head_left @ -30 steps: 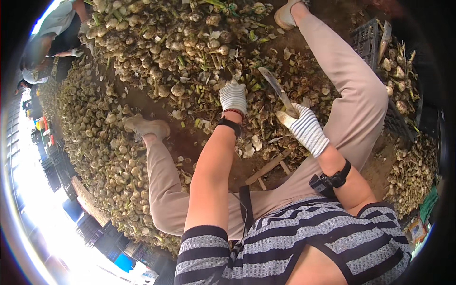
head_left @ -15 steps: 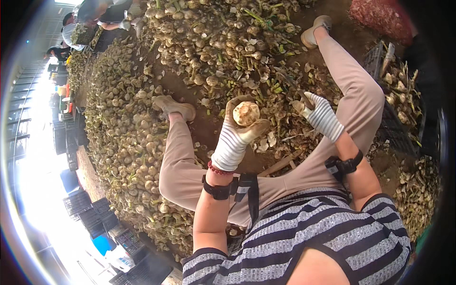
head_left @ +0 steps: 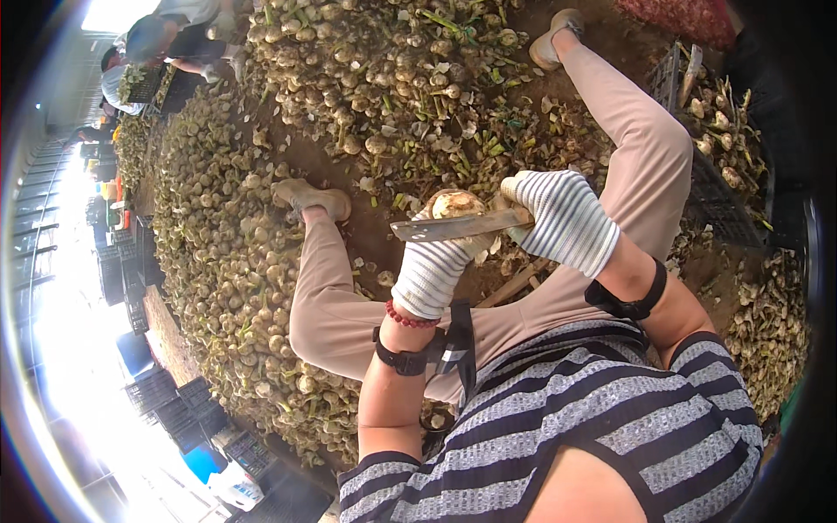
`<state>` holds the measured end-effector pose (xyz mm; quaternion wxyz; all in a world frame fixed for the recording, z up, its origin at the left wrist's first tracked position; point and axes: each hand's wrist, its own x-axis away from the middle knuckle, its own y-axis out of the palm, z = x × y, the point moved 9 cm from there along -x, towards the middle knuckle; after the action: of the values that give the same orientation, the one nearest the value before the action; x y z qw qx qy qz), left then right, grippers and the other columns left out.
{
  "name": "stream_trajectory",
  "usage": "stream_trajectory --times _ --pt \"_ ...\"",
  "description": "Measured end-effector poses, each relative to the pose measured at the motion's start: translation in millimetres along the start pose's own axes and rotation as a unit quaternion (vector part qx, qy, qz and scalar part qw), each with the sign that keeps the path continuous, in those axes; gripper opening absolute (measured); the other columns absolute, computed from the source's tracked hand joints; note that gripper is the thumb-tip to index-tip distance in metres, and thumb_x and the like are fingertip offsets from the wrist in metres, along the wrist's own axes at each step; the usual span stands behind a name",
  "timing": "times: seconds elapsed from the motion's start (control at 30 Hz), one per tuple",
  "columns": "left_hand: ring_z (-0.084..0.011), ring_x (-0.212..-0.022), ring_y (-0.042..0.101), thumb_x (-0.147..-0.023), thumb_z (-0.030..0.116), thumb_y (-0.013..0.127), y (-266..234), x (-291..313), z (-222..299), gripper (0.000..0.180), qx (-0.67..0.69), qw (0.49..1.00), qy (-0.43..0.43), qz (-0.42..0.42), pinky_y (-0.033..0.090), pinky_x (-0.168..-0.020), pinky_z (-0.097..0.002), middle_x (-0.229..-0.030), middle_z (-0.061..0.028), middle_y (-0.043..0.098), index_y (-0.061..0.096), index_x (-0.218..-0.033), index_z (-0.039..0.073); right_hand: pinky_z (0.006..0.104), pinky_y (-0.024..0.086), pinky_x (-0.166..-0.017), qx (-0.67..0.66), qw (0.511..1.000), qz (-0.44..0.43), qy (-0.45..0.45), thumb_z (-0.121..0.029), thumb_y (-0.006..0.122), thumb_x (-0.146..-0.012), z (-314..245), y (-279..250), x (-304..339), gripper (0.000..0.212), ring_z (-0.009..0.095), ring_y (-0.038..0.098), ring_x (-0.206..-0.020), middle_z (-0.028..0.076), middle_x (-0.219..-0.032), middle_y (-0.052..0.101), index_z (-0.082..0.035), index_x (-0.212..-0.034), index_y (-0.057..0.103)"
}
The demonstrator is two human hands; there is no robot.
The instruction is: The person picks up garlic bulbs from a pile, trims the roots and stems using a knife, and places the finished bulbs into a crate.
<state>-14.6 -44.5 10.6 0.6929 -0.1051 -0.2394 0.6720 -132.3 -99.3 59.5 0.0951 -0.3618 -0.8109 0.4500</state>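
My left hand [head_left: 433, 266], in a striped work glove, is closed around a pale garlic bulb [head_left: 459, 204]. The blade of a knife [head_left: 449, 228] lies level across the near side of the bulb and hides part of it and of the left fingers. My right hand [head_left: 565, 220], gloved the same way, grips the knife's wooden handle from the right. Whether the blade touches the bulb I cannot tell. Both hands are held in front of me between my spread legs.
A deep heap of garlic bulbs [head_left: 235, 253] spreads on the left and ahead. Trimmed stalks and skins litter the ground [head_left: 340, 161]. A black crate [head_left: 719, 196] with garlic stands on the right, a red mesh sack [head_left: 684, 19] beyond. Another person [head_left: 179, 44] works at far left.
My right hand has swung left and brought the knife across the bulb in my left hand. The left hand has stayed nearly in place, and the view has shifted slightly.
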Motion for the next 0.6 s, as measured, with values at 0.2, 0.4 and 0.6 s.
stream_trajectory --times 0.2,0.4,0.6 --pt "-0.016 -0.071 0.06 -0.08 0.022 0.068 2 -2 5 0.02 0.069 0.998 0.003 0.003 0.048 -0.064 -0.03 -0.077 -0.0036 0.064 0.064 -0.092 0.006 0.0407 0.048 -0.058 0.02 0.999 0.034 -0.012 -0.015 0.059 -0.073 9 -3 -4 0.008 0.033 0.06 -0.064 0.013 -0.066 0.057 -0.007 -0.073 0.056" --pt "-0.006 -0.062 0.053 -0.076 0.011 0.074 26 -6 -22 0.027 0.367 0.915 -0.168 0.018 0.042 -0.053 -0.0214 -0.074 0.0032 0.058 0.059 -0.098 0.006 0.0404 0.049 -0.058 0.0 0.997 0.082 0.001 -0.011 0.06 -0.071 48 23 -7 0.006 0.034 0.06 -0.065 0.014 -0.067 0.058 -0.007 -0.075 0.057" --pt "-0.0069 -0.065 0.054 -0.075 0.009 0.075 3 0 2 0.03 0.345 0.937 -0.023 0.045 0.042 -0.053 -0.0203 -0.085 0.0006 0.057 0.056 -0.098 0.006 0.0393 0.049 -0.06 0.017 0.966 -0.012 0.258 -0.013 0.061 -0.077 156 58 13 0.01 0.036 0.06 -0.068 0.017 -0.073 0.062 -0.004 -0.076 0.058"
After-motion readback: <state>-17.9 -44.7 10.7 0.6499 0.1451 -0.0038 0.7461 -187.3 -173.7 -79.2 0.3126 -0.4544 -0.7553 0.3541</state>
